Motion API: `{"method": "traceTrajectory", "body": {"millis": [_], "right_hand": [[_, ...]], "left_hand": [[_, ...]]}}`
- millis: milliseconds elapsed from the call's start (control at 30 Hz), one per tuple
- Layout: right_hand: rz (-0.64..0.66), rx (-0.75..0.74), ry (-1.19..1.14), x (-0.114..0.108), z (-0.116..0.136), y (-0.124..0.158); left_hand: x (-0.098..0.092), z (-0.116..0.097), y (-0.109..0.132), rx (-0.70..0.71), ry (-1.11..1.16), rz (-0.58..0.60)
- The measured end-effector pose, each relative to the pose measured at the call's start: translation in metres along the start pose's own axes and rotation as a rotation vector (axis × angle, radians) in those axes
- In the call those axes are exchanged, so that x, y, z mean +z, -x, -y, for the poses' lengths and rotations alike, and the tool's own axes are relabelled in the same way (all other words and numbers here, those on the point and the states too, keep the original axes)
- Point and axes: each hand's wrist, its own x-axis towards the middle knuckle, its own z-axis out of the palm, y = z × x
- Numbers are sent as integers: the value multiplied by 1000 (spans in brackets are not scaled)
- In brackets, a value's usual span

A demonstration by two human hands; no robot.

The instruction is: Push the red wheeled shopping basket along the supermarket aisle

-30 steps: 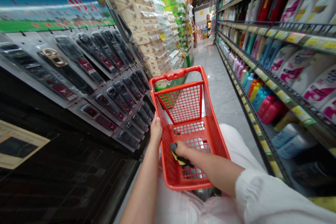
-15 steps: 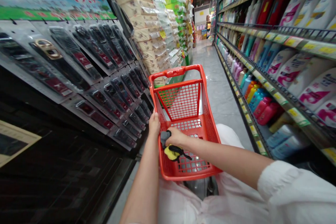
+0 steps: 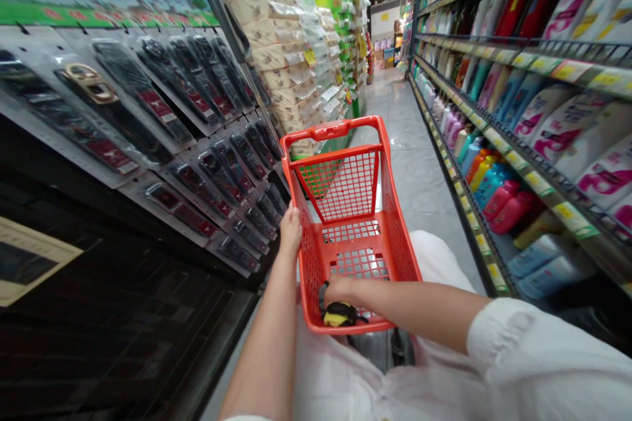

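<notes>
A red plastic shopping basket (image 3: 351, 255) stands in front of me, with lattice walls and a handle frame at its far end. My left hand (image 3: 291, 230) is closed on its left rim. Down inside the near left part of the basket, my right hand (image 3: 338, 291) is closed around a grey, yellow and black item with a black strap (image 3: 340, 314). My fingers and wrist cover part of that item, so I cannot make out its kind. Otherwise only the bare lattice floor shows inside the basket.
Belts in clear packaging (image 3: 217, 161) hang on a rack at left. Beyond it rise stacked tissue packs (image 3: 281, 46). Shelves of bottles (image 3: 498, 200) line the right side. A grey tiled aisle (image 3: 395, 105) runs ahead between them. My knee in white clothing (image 3: 434, 253) is beside the basket.
My right hand has moved down and nearer to me inside the basket with the grey, yellow and black item. My left hand stays on the rim. The view has shifted slightly.
</notes>
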Motion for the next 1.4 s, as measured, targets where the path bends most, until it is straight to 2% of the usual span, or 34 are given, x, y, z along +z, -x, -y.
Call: {"method": "traceTrajectory", "body": {"millis": [100, 167, 233, 333, 367, 433, 533, 567, 633, 733, 833, 933, 1033, 1133, 1267, 1333, 1400], "right_hand": [[-44, -94, -257, -18, 17, 10], [-151, -254, -483, -31, 28, 15], [-273, -428, -602, -38, 35, 18], [-335, -609, -458, -32, 27, 24], [-312, -653, -364, -27, 20, 27], [-188, -713, -134, -20, 4, 36], [99, -725, 222, -22, -11, 48], [159, -709, 322, -25, -11, 50], [179, -643, 484, -34, -6, 48], [45, -480, 507, -47, 11, 31], [-177, -357, 171, -53, 26, 11], [-285, -430, -158, -45, 30, 5], [-208, -606, -306, -29, 19, 16], [-17, -706, -317, -21, 1, 31], [293, -770, -24, -32, -7, 44], [344, -780, 182, -41, -2, 47], [333, -771, 386, -46, 5, 48]], "left_hand": [[1, 2, -1, 31, -13, 25], [2, 4, -3, 53, -30, 30], [2, 5, -4, 73, -41, 35], [3, 6, -6, 83, -47, 19], [3, 6, -6, 78, -48, 10], [2, 5, -5, 63, -44, 2], [2, 4, -3, 63, -43, 17], [2, 3, -3, 66, -43, 25], [2, 3, -2, 69, -45, 39], [2, 3, -1, 65, -52, 40], [1, 4, -2, 71, -48, 40], [1, 5, -2, 58, -42, 38], [1, 6, -3, 60, -44, 26], [1, 7, -4, 75, -50, 16], [1, 7, -4, 49, -45, 9], [0, 7, -4, 45, -41, 9], [-1, 6, -3, 48, -45, 6]]}}
